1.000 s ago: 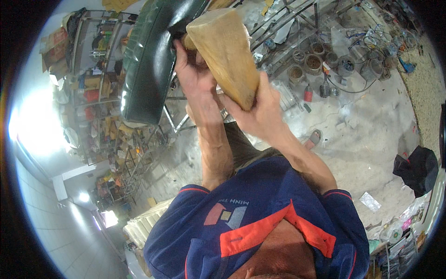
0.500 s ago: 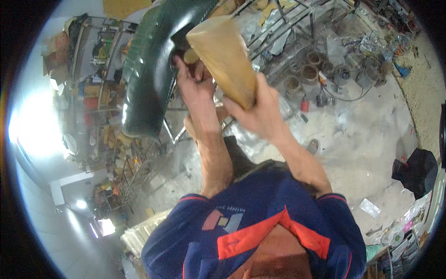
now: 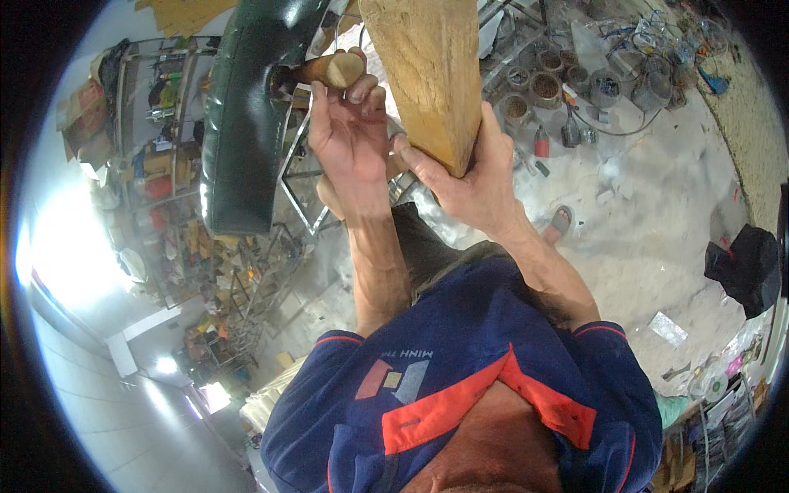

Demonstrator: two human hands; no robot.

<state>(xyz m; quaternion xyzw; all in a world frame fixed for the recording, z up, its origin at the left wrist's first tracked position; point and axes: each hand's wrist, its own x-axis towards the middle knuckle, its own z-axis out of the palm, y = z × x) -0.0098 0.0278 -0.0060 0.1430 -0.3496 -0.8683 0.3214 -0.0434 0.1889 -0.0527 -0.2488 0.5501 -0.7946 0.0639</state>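
A dark green padded cushion [image 3: 251,123] stands upright at the upper left. From its side sticks out a round wooden leg [image 3: 343,71] with a pale cut end. My left hand [image 3: 353,140], palm toward me, has its fingers curled about that leg from below. My right hand [image 3: 477,181] grips the lower end of a thick yellowish wooden block [image 3: 431,74], thumb in front; the block's top runs out of view. Behind my left wrist shows the rounded end of another wooden piece [image 3: 329,197], mostly hidden.
Metal frames [image 3: 304,197] stand beyond the cushion. Several round containers [image 3: 544,86] and a red bottle [image 3: 541,144] are on the floor at the upper right. Cluttered shelves [image 3: 160,123] line the left. A black cloth [image 3: 744,271] lies at the far right, and a sandalled foot [image 3: 559,223] shows.
The wooden block has moved up and to the right with my right hand, so the leg's end is uncovered. In the picture, the cushion sits farther left and more upright.
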